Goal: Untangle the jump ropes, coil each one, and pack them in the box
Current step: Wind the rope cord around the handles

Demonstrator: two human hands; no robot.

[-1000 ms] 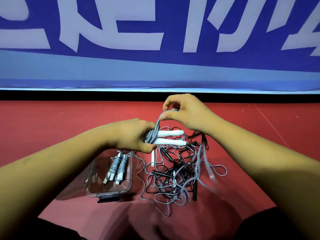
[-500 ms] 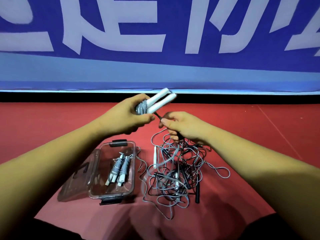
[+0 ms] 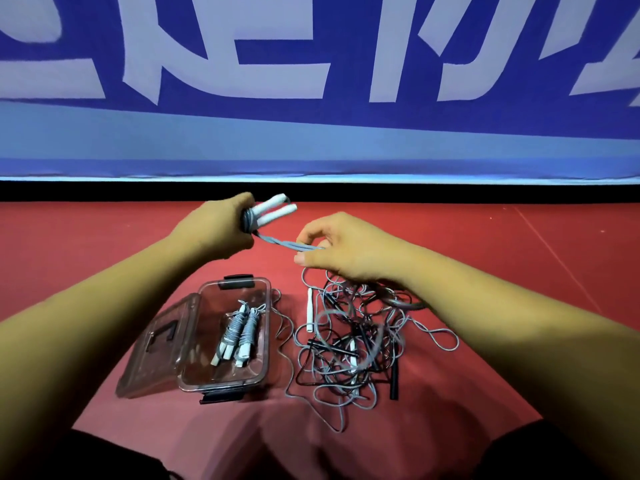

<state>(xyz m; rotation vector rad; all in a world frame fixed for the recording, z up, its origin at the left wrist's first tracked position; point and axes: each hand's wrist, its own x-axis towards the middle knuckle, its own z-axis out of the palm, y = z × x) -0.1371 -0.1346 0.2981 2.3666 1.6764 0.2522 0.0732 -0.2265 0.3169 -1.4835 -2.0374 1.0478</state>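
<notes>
Progress: roughly midway, by my estimate.

Packed: 2 coiled ropes (image 3: pixel 231 332), grey cord wound round white grips. They lie side by side in the clear box (image 3: pixel 267 327), whose lid (image 3: pixel 156 348) is swung open. The box sits below the left hand, nearer the person.

In hand: 1 rope.
- The left hand (image 3: pixel 214 226) grips its 2 white handles (image 3: pixel 273 211) together, with some turns of cord already wound on.
- The right hand (image 3: pixel 346 247), just beside the left, pinches the grey cord (image 3: pixel 291 244) between thumb and fingertips, and the cord is stretched between the two hands.
- Winding is not finished. A strand appears to run on below the right hand.

Left to do: the tangle (image 3: pixel 353 341) directly under the right hand, grey and black cords mixed. Countable in it are 2 loose white handles (image 3: pixel 309 310) and at least 2 black handles (image 3: pixel 394 379). The rope count cannot be told. All of it needs separating, coiling and packing.
</notes>
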